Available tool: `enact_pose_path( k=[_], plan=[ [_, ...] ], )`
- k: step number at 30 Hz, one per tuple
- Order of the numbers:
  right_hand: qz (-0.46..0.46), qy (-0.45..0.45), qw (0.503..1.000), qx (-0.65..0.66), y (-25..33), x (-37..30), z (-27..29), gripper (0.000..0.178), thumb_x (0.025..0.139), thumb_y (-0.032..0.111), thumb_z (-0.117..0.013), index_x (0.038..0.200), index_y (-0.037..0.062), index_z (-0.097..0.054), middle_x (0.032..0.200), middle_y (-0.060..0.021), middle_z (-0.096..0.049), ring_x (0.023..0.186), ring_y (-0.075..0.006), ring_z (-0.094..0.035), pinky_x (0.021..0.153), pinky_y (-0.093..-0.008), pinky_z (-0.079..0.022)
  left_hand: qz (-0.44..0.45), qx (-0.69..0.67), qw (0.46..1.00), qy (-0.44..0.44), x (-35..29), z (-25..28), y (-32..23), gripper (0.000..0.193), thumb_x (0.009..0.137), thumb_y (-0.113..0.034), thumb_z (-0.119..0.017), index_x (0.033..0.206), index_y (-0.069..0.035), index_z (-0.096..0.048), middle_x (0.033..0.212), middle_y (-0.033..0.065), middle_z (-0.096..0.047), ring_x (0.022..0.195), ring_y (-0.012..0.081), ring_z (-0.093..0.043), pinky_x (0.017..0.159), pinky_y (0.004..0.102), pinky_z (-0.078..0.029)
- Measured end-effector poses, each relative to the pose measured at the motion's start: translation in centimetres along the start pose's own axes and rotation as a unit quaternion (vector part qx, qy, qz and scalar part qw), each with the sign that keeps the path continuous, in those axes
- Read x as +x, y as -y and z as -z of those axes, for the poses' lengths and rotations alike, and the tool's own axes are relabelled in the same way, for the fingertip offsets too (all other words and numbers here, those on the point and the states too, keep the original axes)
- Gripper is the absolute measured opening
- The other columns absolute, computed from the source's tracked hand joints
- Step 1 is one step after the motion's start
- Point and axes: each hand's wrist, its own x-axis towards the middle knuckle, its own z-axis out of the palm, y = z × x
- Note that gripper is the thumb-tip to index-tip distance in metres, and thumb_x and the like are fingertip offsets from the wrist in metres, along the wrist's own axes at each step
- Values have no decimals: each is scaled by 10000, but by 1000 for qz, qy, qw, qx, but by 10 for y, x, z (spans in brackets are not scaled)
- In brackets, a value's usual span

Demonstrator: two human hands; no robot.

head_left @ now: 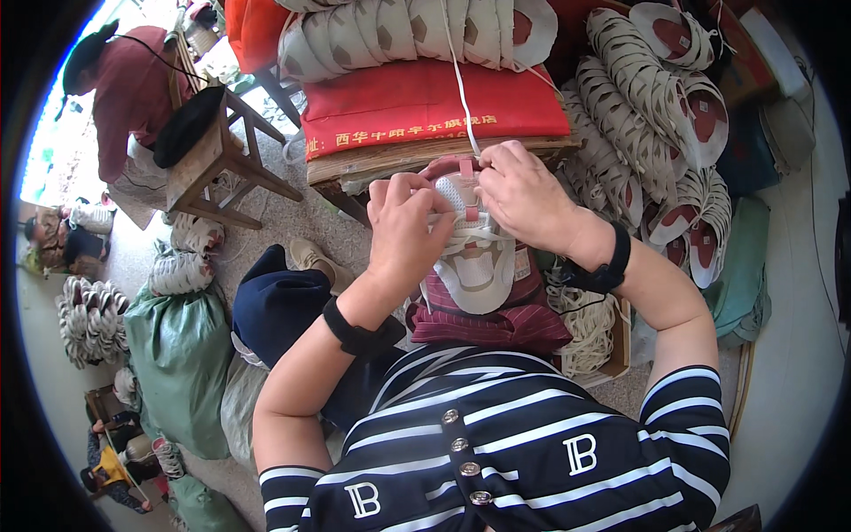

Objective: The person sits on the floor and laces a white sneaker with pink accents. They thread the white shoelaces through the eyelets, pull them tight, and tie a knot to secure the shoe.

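A white and pink shoe upper (474,270) rests toe toward me on a dark red striped cloth (527,310) in front of my chest. My left hand (403,213) is closed in a pinch on the upper's left edge, near its eyelets. On the other side my right hand (519,195) pinches a white shoelace (459,84) at the upper's collar. The lace runs away from that hand over a red cloth. Both wrists carry black bands. The exact grip of the fingertips is partly hidden.
Beyond the upper stands a wooden bench (332,177) draped with a red cloth (434,106), bearing a row of nested uppers (399,40). More stacked uppers (638,106) lie at right, above a box of laces (585,332). A wooden chair (208,168) and green sack (173,372) are left.
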Motion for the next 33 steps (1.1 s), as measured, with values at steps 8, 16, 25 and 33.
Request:
enact_pose_path(
  k=[8, 16, 25, 33],
  plan=[
    [-88, -10, 974, 207, 0, -12, -21, 123, 881, 137, -666, 819, 31, -667, 1316, -176, -532, 1227, -318, -455, 1036, -413, -387, 7, -31, 998, -47, -3, -18, -5, 68, 749, -124, -752, 797, -95, -713, 1053, 66, -562, 1047, 319, -460, 914, 420, -389],
    [-24, -206, 978, 39, 3, -7, 30, 108, 813, -29, -677, 823, 26, -586, 1072, -109, -660, 1006, -312, -586, 879, -400, -456, 75, -154, 985, 5, -27, 17, 10, 145, 861, -53, -729, 903, -15, -596, 883, 68, -559, 675, 125, -540, 605, 268, -461],
    [-265, 13, 691, 672, 22, 3, 1, 227, 1067, 274, -495, 1023, 60, -558, 851, -34, -669, 519, -32, -556, 493, -153, -431, 45, -120, 991, 24, -26, -2, 3, 154, 852, -55, -698, 932, -27, -569, 776, 118, -595, 660, 259, -616, 612, 361, -503],
    [-378, -41, 603, 702, -43, -31, 16, 55, 986, 108, -550, 932, 117, -548, 741, 67, -469, 518, -23, -390, 439, -176, -327, 5, 31, 999, -14, -14, 54, 54, 128, 843, 5, -634, 953, -54, -609, 776, 149, -623, 675, 287, -644, 639, 361, -524]
  ],
)
